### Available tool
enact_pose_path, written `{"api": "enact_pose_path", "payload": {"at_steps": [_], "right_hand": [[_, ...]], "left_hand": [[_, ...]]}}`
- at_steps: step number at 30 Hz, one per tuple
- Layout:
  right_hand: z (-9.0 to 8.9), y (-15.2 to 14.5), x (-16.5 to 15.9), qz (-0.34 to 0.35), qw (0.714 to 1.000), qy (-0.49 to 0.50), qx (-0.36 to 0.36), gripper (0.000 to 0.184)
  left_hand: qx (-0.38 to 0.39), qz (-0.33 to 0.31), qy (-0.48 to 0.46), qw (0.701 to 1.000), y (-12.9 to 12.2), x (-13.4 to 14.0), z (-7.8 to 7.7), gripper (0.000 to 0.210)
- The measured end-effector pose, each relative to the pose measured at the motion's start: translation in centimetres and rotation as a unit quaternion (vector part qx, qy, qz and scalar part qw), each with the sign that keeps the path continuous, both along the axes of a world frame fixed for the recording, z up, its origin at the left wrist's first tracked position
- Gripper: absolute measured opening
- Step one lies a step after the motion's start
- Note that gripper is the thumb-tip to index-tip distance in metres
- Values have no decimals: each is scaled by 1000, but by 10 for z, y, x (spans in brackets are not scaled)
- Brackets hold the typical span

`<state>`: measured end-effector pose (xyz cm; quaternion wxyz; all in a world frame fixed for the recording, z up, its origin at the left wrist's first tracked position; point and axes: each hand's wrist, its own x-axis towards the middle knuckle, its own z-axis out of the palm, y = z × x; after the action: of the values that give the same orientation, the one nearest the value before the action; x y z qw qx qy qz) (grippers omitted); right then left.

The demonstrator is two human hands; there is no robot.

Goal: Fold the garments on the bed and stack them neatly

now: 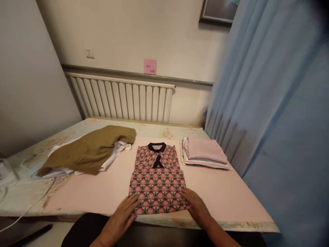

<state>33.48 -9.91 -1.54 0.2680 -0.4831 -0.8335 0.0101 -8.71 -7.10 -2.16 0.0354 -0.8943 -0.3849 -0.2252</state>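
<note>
A folded shirt with a pink floral print and a black collar lies flat, collar away from me. Its lower part is folded up over the front, and a black strip shows above the fold. My left hand touches the shirt's lower left edge, fingers stretched over the cloth and thumb apart near the bottom corner. At the lower right edge, my right hand rests with its fingers extended on the fabric; its thumb is mostly hidden.
A pile of loose clothes with a brown garment on top lies left. To the right stands a stack of folded clothes, beside a blue curtain. A pink cloth covers the table. A radiator stands behind; a white cable runs left.
</note>
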Motion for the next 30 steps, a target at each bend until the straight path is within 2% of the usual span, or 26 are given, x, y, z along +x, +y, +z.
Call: {"api": "enact_pose_path", "payload": {"at_steps": [6, 9, 16, 19, 23, 30], "right_hand": [[8, 19, 6, 22, 999, -26, 8, 60], [10, 25, 7, 33, 998, -47, -10, 63], [15, 34, 9, 68, 996, -56, -24, 60], [17, 37, 9, 67, 996, -58, -31, 57], [20, 42, 8, 70, 995, -65, -40, 53], [22, 55, 7, 75, 995, -64, -33, 51]], "left_hand": [[-17, 1, -29, 999, 2, -5, 6, 43], [-43, 15, -42, 998, 3, -3, 7, 38], [-77, 2, -50, 996, 12, -12, -1, 34], [-84, -18, -43, 995, 21, -18, -3, 49], [-97, -16, -22, 995, 39, -16, 3, 67], [-88, -3, -4, 996, 73, -5, 17, 57]]}}
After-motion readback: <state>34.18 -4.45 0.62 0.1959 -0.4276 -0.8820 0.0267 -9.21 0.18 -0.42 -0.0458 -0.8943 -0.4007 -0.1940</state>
